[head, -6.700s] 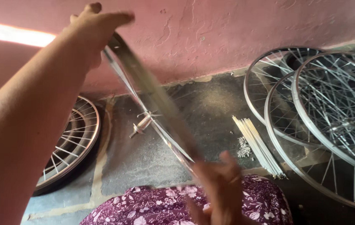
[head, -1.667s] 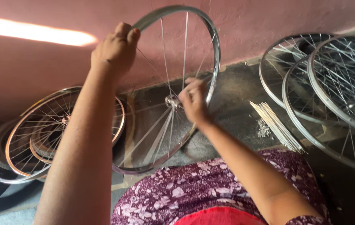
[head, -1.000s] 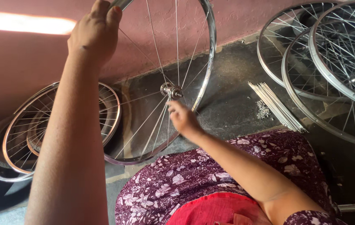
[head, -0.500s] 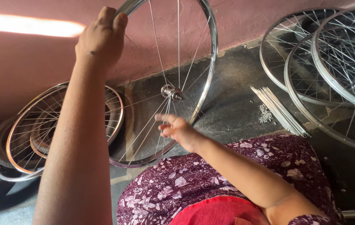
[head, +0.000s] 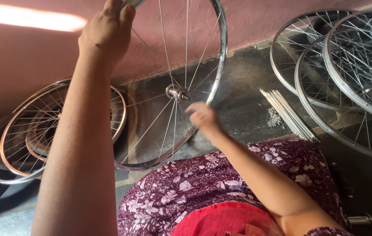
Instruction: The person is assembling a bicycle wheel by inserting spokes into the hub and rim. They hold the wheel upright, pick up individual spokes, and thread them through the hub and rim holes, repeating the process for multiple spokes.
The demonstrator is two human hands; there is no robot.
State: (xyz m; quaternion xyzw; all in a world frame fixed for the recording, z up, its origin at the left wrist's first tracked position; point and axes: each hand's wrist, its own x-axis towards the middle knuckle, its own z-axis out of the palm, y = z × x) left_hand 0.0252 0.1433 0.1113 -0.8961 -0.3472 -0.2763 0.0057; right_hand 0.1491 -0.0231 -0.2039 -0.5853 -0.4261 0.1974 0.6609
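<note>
**A:** From the head camera, we see the left hand [head: 107, 28] raised high at the top of the frame, its fingers clenched over the upper rim of a spoked bicycle wheel [head: 214, 65], which it holds upright in front of a pink wall [head: 256, 22].

**B:** We make out the wheel's lower edge hanging near the person's lap, which is draped in purple floral cloth [head: 221, 183]. The metal hub [head: 176, 92] sits at the middle, with thin spokes running out to the shiny rim.

**A:** The right hand [head: 203, 119] is just below and to the right of the hub. It is blurred, so we cannot tell whether its fingers are released or pinching a spoke; it seems to be among the lower spokes.

**B:** Around it, we see a stack of spoked wheels [head: 42, 131] leaning against the wall at the left, one rim copper-coloured, partly behind the left forearm.

**A:** At the right, more silver wheels [head: 352, 74] overlap one another on the dark floor [head: 242, 83]. Between them and the held wheel lies a bundle of loose spokes [head: 288, 114], with a small heap of tiny metal pieces [head: 274, 118] touching its left side.

**B:** We also see a short metal axle [head: 360, 220] on the floor at the lower right, beside the person's knee.
</note>
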